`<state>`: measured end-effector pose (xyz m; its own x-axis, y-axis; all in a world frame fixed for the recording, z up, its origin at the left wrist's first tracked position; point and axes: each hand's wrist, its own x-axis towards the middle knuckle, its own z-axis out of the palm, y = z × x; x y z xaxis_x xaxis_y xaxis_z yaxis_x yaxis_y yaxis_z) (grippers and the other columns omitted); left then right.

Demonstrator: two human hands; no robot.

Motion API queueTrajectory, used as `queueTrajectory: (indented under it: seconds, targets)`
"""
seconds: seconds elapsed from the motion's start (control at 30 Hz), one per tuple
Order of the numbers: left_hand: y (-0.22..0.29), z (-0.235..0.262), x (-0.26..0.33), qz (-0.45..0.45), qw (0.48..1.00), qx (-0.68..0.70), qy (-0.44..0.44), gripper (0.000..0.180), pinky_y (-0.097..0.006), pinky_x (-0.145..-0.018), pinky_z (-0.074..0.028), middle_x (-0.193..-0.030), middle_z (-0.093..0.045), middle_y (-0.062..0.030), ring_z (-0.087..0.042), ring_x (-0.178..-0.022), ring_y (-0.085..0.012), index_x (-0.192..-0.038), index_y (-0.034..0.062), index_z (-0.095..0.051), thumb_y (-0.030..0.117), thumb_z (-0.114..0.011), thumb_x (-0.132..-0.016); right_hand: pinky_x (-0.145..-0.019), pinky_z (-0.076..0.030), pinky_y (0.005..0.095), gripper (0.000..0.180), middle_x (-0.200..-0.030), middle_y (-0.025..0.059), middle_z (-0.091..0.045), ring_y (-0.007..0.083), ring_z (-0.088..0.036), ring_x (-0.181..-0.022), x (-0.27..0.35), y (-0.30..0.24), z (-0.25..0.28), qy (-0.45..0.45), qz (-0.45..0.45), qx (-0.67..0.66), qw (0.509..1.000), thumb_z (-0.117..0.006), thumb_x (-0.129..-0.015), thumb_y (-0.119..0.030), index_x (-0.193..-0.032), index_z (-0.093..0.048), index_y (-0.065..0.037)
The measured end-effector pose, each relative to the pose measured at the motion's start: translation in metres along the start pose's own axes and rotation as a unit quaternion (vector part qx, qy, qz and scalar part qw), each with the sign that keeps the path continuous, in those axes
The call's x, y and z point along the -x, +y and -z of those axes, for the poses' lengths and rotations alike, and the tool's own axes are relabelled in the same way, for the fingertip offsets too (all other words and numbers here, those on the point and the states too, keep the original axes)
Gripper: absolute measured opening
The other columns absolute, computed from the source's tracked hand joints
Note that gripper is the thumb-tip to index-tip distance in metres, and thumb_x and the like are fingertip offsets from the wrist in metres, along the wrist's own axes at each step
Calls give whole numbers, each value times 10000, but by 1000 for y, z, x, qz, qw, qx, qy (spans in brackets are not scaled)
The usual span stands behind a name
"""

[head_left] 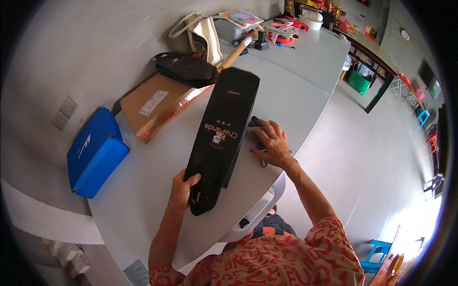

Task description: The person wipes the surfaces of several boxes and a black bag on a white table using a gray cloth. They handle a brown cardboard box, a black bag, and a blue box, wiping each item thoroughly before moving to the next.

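As my left hand [181, 190] pinches the seemingly still-folded black bag [222, 121], whether my right hand [274, 145] holds anything is unclear.

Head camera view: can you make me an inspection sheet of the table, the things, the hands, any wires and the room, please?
Surface: smooth light-grey table, with a seam across it.
Things in hand: long, flat black cardboard piece with pale print, tilted slantwise.
Clutter: blue cardboard box; flat brown cardboard box with a white label; black folded packaging on it; cream cloth bag.
Hands: left hand grips the cardboard's near end; right hand is at a small dark object, grip unclear.
Cables: thin black cord at the far side, where it leads unclear.
Surroundings: grey wall with two square socket plates; blue plastic stool.
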<state>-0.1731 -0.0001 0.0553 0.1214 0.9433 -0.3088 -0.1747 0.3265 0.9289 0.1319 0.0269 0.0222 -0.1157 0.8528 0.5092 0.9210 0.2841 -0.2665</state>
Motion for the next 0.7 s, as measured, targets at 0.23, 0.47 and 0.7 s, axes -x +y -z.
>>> queueTrajectory:
  seconds: [0.23,0.47,0.7]
  targets:
    - [3,16,-23,43,996,-56,-48,255,-270,-768,-554,-964,-683,-73,-654,-828,-133,-1120,-47,-614,23,-640,-876,-862,-489,429,368,-1117,64,-607,305,-547,-1020,4,14,-8,40,-35,-47,997,-639,-712,-30,-1060,-633,-147]
    - [1,-23,-40,59,973,-186,-124,313,-288,-823,-503,-978,-683,-81,-645,-873,-164,-1127,-28,-613,77,-688,-841,-852,-481,396,413,-1083,145,-607,326,-574,-1009,-12,59,62,251,-183,-184,933,-615,-773,45,-1173,-604,-59]
    - [18,-58,-46,-109,867,-481,-74,469,-366,-956,-425,-1199,-583,-145,-559,-1089,-245,-1238,43,-548,116,-716,-806,-836,-455,419,355,-1165,48,-591,287,-521,-1040,-29,102,-14,90,-74,29,993,-591,-823,-46,-1148,-654,-174]
